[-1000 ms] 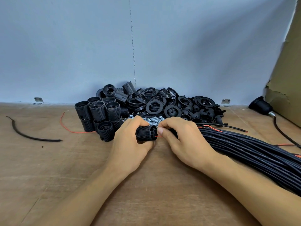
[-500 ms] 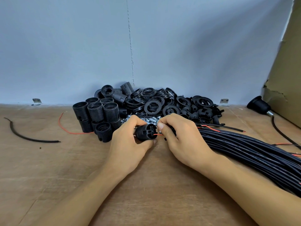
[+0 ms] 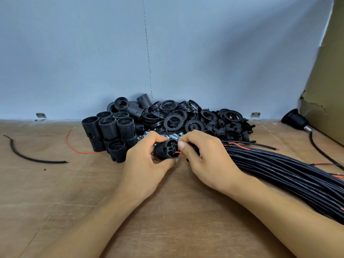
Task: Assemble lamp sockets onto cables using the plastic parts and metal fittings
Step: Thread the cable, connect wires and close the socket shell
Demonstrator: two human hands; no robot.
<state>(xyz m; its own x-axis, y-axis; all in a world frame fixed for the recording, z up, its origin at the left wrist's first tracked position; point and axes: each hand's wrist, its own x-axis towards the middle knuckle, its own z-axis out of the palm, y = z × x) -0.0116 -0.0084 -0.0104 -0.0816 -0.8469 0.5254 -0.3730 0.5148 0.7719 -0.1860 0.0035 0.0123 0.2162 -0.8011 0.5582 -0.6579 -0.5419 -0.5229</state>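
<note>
- two hands are kept close together over the middle of the wooden table (image 3: pixel 55 192), just in front of the parts heap.
- one black socket body (image 3: pixel 164 150) is gripped in the curled fingers of the left hand (image 3: pixel 149 161). it is laid on its side with the terminal end turned toward the right hand (image 3: pixel 206 161), presumably so the contacts can be seen and reached.
- a thin red wire (image 3: pixel 177 152) is pinched between thumb and forefinger of the right hand, right at the socket's end face; a lead is judged to be in the course of being fed into a terminal.
- whether the wire tip is seated cannot be told.
- the cable bundle (image 3: pixel 279 168) is laid along the right side with stripped ends toward the hands, likely so the next cable is within reach.
- threaded shells (image 3: pixel 108 129), rings (image 3: pixel 175 121) and metal fittings (image 3: pixel 172 135) are heaped just behind the hands, probably for quick picking.
- one finished socket (image 3: pixel 294 119) is set well apart at the far right.
</note>
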